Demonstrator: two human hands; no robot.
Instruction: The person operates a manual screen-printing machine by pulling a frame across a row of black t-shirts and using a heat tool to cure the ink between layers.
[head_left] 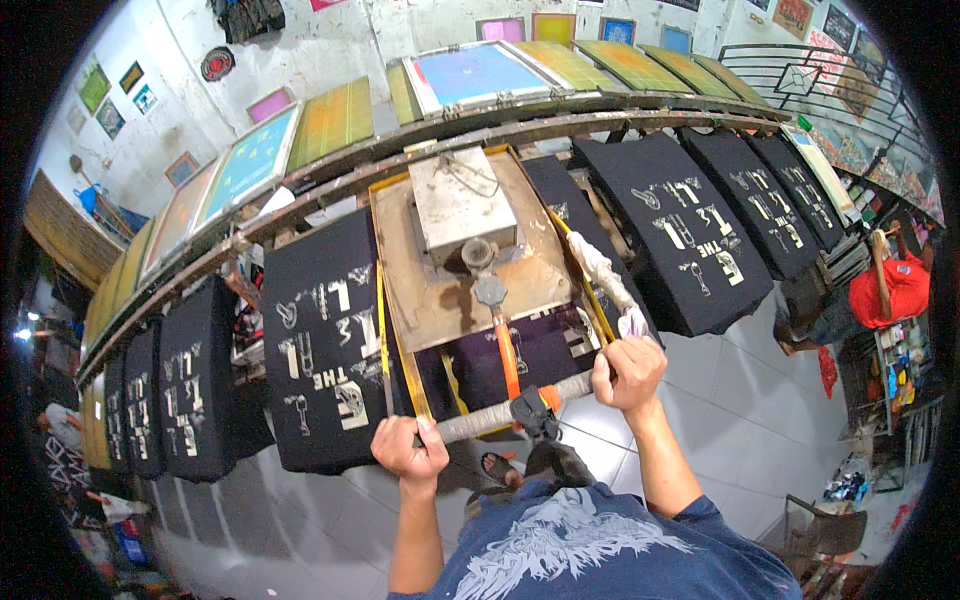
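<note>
My left hand [408, 447] and my right hand [630, 373] are closed around the two ends of a grey wrapped handle bar [480, 422]. The bar joins the yellow-edged frame of a flat heater [420, 310], which has a metal box [465, 205] on top. An orange hose [507, 355] runs from a valve knob [490, 290] toward a black fitting [535, 410] on the bar. Beneath the heater lies a black T-shirt [520, 345], mostly covered. White cloth [600, 265] is wrapped on the frame's right side.
Black T-shirts with pale prints lie on boards to the left [320, 340] and right [680, 230]. Behind them, several printing screens [480, 75] lean along a rail [600, 110]. A person in a red shirt [890, 290] is at far right. Pale floor tiles [720, 390] show in front.
</note>
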